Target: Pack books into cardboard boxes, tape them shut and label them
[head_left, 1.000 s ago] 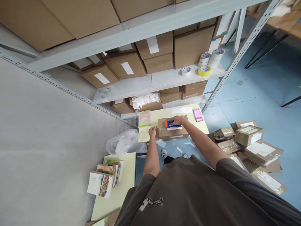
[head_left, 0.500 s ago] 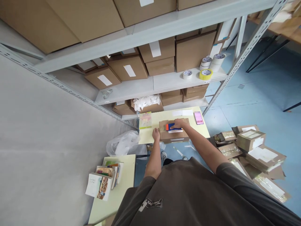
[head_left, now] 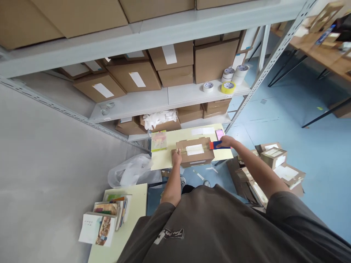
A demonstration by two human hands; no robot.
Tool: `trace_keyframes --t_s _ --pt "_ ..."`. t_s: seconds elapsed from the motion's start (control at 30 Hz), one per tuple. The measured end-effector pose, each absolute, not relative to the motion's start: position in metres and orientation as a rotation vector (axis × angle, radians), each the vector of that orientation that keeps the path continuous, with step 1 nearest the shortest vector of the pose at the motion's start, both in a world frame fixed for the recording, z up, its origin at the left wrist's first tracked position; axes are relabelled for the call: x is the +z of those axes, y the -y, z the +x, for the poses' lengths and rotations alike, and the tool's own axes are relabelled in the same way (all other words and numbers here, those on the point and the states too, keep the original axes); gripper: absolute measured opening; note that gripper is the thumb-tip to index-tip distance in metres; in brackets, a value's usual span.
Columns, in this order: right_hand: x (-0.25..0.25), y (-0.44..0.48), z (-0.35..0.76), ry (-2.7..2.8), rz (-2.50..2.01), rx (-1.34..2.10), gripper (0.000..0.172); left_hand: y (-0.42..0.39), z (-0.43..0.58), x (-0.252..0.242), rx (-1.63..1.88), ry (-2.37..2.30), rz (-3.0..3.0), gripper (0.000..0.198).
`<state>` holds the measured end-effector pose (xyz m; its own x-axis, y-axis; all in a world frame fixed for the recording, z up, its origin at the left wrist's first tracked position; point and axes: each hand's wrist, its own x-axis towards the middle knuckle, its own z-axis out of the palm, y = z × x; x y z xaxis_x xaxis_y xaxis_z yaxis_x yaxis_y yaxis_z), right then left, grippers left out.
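A cardboard box (head_left: pixel 186 159) with a white label (head_left: pixel 195 149) on top lies on the pale yellow table (head_left: pixel 161 160). My left hand (head_left: pixel 177 157) grips the box's left end, thumb on top. My right hand (head_left: pixel 227 141) is closed around a blue and orange tape dispenser (head_left: pixel 216 145), at the box's right end. Clear tape seems to run along the box top towards it. Just behind the dispenser lies a phone with a pink screen (head_left: pixel 219 134). A green-edged plastic packet (head_left: pixel 159 141) lies left of the box.
Behind the table stands a metal shelf (head_left: pixel 153 98) holding cartons, with tape rolls (head_left: pixel 228 87) on it. Cardboard boxes (head_left: pixel 274 157) are piled on the floor to the right. A clear plastic bag (head_left: pixel 131 171) and a side table with books (head_left: pixel 109 212) are at left.
My right hand has moved right with the tape dispenser, from the box's middle to its right end, uncovering the label. My left hand now holds the left end. The view has shifted right.
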<state>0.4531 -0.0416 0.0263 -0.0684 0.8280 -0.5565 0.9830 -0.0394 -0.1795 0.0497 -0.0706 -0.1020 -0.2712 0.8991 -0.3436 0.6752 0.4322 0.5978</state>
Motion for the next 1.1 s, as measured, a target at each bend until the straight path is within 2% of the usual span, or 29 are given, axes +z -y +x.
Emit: trace_keyframes --t_s 0.13,0.37,0.63,0.83,1.03,1.1 --pt "0.034 0.055 0.523 -1.884 2.004 -0.767 0.051 0.067 0.051 -0.099 0.464 -2.011 1.328 0.057" --pt "0.019 0.048 0.481 -1.803 1.99 -0.702 0.069 0.065 0.053 -0.094 0.409 -2.077 1.353 0.048" --pt "-0.044 0.091 0.416 -1.716 2.129 -0.784 0.052 0.063 0.053 -0.095 0.3 -2.118 1.433 0.044" --pt "-0.084 0.112 0.417 -1.38 2.484 -1.036 0.054 0.062 0.054 -0.097 0.27 -2.128 1.442 0.047" --pt "-0.094 0.107 0.412 -1.324 2.558 -1.066 0.046 0.062 0.052 -0.099 0.266 -2.123 1.414 0.049" --pt "-0.09 0.105 0.408 -1.355 2.632 -1.11 0.051 0.062 0.051 -0.101 0.266 -2.109 1.398 0.051"
